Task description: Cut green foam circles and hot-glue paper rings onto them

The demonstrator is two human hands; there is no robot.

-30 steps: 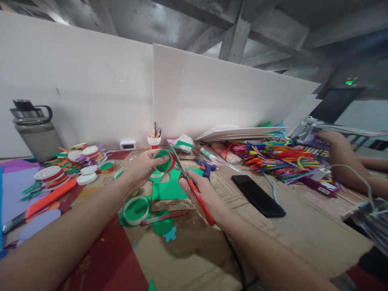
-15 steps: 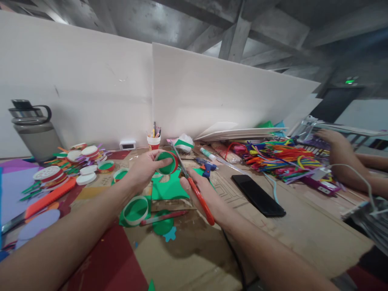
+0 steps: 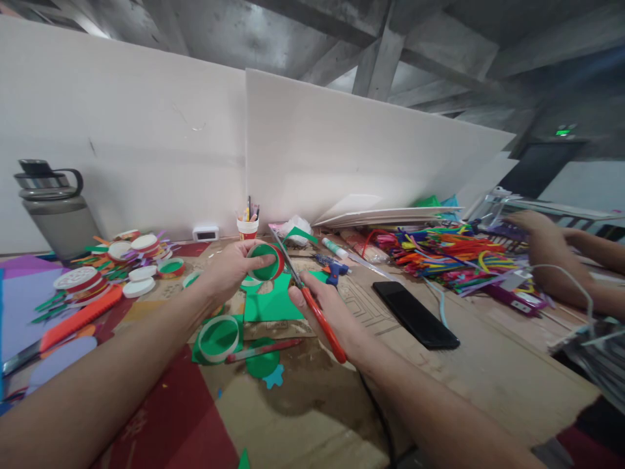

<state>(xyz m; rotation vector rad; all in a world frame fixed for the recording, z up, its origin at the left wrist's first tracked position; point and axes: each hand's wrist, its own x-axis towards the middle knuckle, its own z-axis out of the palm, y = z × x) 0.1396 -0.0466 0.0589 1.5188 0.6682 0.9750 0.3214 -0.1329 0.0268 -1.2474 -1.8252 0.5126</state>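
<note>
My left hand (image 3: 228, 266) grips a short red ring with a green disc (image 3: 262, 262) inside it, thumb over the rim. In my right hand (image 3: 328, 301) are scissors with red handles (image 3: 322, 322); their blades point up and away, along the ring's right side. Whether the blades touch it I cannot tell. A green strip (image 3: 301, 234) shows just beyond the blade tips. Below the hands lies a green sheet (image 3: 273, 305) with rounded cutouts. Nearer to me are a white ring (image 3: 219, 339) on green paper, a red pen (image 3: 266, 350) and a green circle (image 3: 263, 366).
At left stand a water bottle (image 3: 56, 212), paper-cup pieces (image 3: 81, 281) and an orange cutter (image 3: 81, 319). A blue glue gun (image 3: 336, 270), black phone (image 3: 415, 314) and pipe cleaners (image 3: 454, 254) lie right. Another person's arm (image 3: 556, 257) reaches in at far right. White boards (image 3: 366, 150) rise behind.
The green strip near the blade tips has shifted slightly right and tilts differently. My hands and the ring have barely moved. The other person's hand at right has shifted a little.
</note>
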